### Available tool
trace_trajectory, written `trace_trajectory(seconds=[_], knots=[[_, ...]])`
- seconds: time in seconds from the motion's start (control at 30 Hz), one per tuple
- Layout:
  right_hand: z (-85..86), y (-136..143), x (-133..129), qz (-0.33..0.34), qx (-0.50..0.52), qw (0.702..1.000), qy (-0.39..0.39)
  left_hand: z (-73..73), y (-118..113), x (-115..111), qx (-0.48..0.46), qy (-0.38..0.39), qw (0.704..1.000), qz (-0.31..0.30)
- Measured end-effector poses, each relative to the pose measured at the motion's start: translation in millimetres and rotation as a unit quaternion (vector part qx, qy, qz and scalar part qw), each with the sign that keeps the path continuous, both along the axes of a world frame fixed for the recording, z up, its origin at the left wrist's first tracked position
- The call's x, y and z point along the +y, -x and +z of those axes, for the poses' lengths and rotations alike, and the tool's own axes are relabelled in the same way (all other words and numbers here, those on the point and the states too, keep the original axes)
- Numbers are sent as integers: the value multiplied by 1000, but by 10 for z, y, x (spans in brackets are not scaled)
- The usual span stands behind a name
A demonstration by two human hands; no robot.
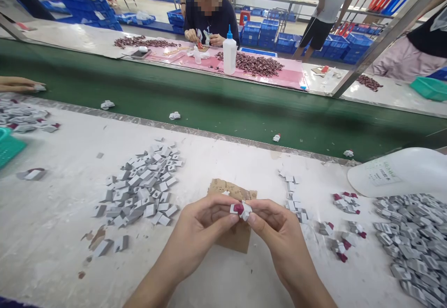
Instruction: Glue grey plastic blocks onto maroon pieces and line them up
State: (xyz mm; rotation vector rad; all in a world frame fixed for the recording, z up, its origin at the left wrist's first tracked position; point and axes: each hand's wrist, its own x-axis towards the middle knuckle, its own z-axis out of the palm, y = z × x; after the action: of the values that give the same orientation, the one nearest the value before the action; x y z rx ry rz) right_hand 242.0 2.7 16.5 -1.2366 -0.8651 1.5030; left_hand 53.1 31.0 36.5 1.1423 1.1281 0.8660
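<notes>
Between my two hands is a small grey-white plastic piece with a dark red part (239,209), held up above the bench. My left hand (200,226) pinches its left end between thumb and fingertips. On the other end, the thumb and fingers of my right hand (279,226) close around the pale part. Below them lies a torn piece of brown cardboard (240,243), partly hidden by my hands. Left of my hands spreads a pile of grey blocks (139,187). To the right are several grey and dark red pieces (344,245) and a short row of pale pieces (291,191).
A large pile of grey parts (415,238) and a white bottle lying down (394,173) are at the right. Beyond the bench runs a green conveyor belt (223,112) carrying small pieces. A co-worker (209,19) sits across it; another person's hand (24,83) reaches in at left.
</notes>
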Motion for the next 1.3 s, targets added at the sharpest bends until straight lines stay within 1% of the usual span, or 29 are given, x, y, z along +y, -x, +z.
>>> trace_trajectory(seconds=[0.1, 0.2, 0.33, 0.43, 0.47, 0.5, 0.53, 0.57, 0.6, 0.67, 0.73, 0.8, 0.87, 0.9, 0.97, 1.0, 1.07, 1.13, 1.2, 1.23, 1.3], knots=[[-20, -15, -4, 3, -3, 1000, -4, 2, 0, 7, 21, -7, 1000, -4], [-3, -19, 19, 4, -4, 1000, -7, 22, 15, 53, 21, -4, 999, -30], [119, -64, 119, 35, -11, 999, -9, 99, 18, 173, -13, -3, 998, -68], [252, -166, 289, 64, -16, 997, -32, 190, -22, 342, -5, -24, 996, -88], [288, -211, 381, 76, -29, 996, -41, 214, -42, 428, 5, -37, 994, -101], [315, -257, 498, 83, -63, 993, -53, 228, -65, 534, 27, -57, 992, -107], [328, -301, 643, 82, -114, 988, -65, 231, -92, 661, 57, -81, 990, -100], [327, -339, 813, 71, -175, 979, -76, 220, -123, 811, 94, -107, 987, -80], [311, -366, 1005, 49, -239, 966, -88, 195, -159, 979, 134, -131, 981, -47], [236, -380, 1425, -12, -340, 935, -101, 110, -255, 1347, 206, -159, 965, 37], [127, -340, 1824, -49, -403, 909, -93, -1, -389, 1705, 253, -154, 952, 81], [21, -273, 2130, -60, -453, 887, -70, -110, -550, 1992, 301, -137, 940, 89], [-42, -226, 2298, -56, -483, 872, -49, -198, -712, 2176, 345, -118, 928, 78], [-49, -221, 2325, -51, -490, 869, -44, -231, -782, 2230, 366, -111, 921, 70], [-12, -258, 2263, -42, -493, 868, -50, -278, -884, 2275, 405, -106, 907, 57], [28, -298, 2176, -38, -488, 870, -58, -289, -911, 2272, 424, -107, 898, 54], [118, -404, 1892, -24, -473, 877, -83, -287, -907, 2211, 461, -112, 878, 57], [169, -512, 1473, 9, -456, 883, -108, -247, -813, 2062, 491, -124, 860, 61], [125, -594, 962, 50, -452, 882, -123, -179, -624, 1813, 513, -145, 845, 53], [59, -621, 694, 71, -455, 875, -152, -142, -496, 1657, 523, -157, 836, 46], [-139, -647, 188, 82, -473, 860, -175, -75, -191, 1313, 554, -173, 813, 37]])
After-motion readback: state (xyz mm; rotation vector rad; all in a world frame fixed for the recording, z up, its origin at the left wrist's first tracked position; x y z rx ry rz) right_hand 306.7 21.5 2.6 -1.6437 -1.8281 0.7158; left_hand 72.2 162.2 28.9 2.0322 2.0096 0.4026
